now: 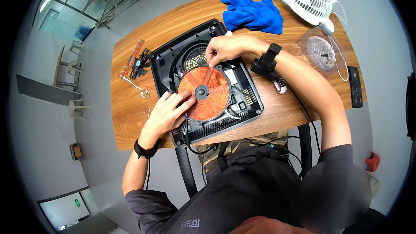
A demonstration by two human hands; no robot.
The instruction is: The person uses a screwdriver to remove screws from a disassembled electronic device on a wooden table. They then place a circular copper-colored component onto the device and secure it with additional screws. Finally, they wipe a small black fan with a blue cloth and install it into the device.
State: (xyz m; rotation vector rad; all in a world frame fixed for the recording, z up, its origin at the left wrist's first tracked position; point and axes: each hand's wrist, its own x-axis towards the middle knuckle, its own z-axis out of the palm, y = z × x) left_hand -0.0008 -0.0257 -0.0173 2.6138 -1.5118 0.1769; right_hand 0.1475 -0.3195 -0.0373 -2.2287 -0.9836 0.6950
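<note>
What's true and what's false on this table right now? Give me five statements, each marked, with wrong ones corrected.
1. The person's left hand touches the round, flat, copper-coloured coil. True.
2. The person's right hand grips the crumpled blue cloth. False: its fingers are by the coil's far edge; the cloth lies apart, farther back.
3. The small black plastic fan lies right of the large black rectangular casing. False: it lies left of it.
4. The coil lies within the casing's outline. True.
5. The white caged fan is at the wood-grain table's far right. True.
</note>
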